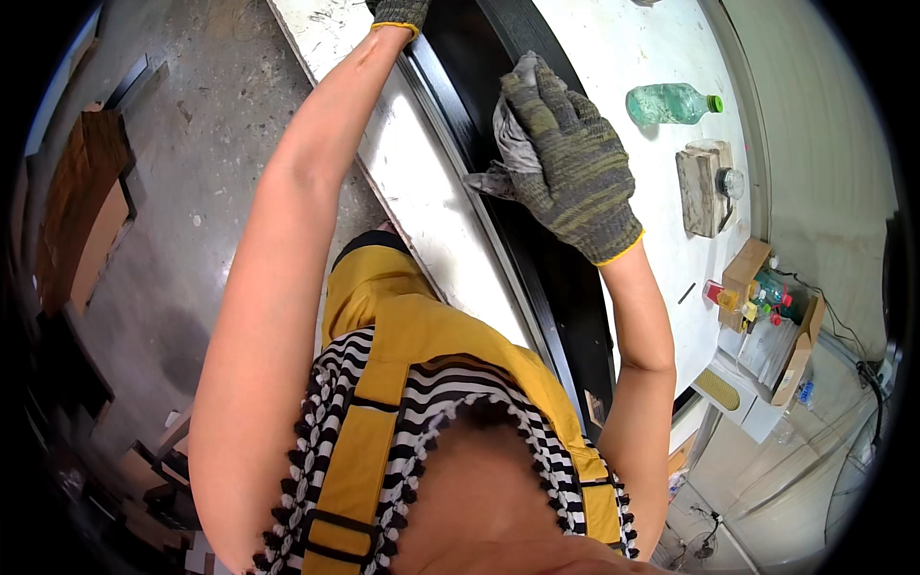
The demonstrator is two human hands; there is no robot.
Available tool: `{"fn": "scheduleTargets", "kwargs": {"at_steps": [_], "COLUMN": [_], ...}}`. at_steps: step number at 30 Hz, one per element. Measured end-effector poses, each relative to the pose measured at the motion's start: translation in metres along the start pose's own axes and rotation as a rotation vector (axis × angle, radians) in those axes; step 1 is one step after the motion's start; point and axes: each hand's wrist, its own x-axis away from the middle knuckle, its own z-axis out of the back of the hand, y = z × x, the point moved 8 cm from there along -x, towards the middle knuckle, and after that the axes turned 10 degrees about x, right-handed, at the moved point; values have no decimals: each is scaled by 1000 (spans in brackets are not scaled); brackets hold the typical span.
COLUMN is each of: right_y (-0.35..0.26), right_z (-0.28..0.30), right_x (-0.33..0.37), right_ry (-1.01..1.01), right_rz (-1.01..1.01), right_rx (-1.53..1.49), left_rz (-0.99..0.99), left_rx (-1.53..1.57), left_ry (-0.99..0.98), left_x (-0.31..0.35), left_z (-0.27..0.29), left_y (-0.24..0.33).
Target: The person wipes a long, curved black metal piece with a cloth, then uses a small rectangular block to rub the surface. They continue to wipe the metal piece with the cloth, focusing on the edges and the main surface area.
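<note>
A long black panel (470,72) with a raised, grooved edge lies on the white worktable (407,158). My right hand (575,158), in a grey-green striped knit glove with a yellow cuff, presses a crumpled grey rag (516,139) down on the panel. The rag bunches out under the fingers and past the thumb side. At the top edge, beside the panel's left side, is my left hand (401,11) in a matching glove. Its fingers are cut off by the picture's edge, so I cannot see what they hold.
Right of the panel lie a green plastic bottle (674,103) and a worn whitish block (702,189) with a small jar (730,183). Farther right, a cardboard box (803,350) stands near small bottles (772,295). Brown boards (81,206) lean left, over the concrete floor (225,81).
</note>
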Motion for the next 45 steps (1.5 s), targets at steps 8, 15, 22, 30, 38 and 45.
{"fn": "scheduleTargets", "kwargs": {"at_steps": [8, 15, 22, 30, 38, 45], "right_y": [19, 0, 3, 22, 10, 20], "right_z": [-6, -2, -34, -38, -38, -62], "right_x": [27, 6, -117, -152, -87, -204], "right_ry": [13, -46, 104, 185, -23, -81], "right_rz": [-113, -27, -97, -10, 59, 38], "right_rx": [-159, -15, 106, 101, 233, -36], "left_rz": [29, 111, 43, 5, -51, 211], "left_rx": [70, 64, 46, 48, -57, 387], "left_ry": [31, -11, -96, -189, 22, -258], "left_x": [2, 3, 0, -13, -1, -13], "left_z": [2, 3, 6, 0, 23, 15], "left_y": [2, -11, 12, 45, 37, 32]}}
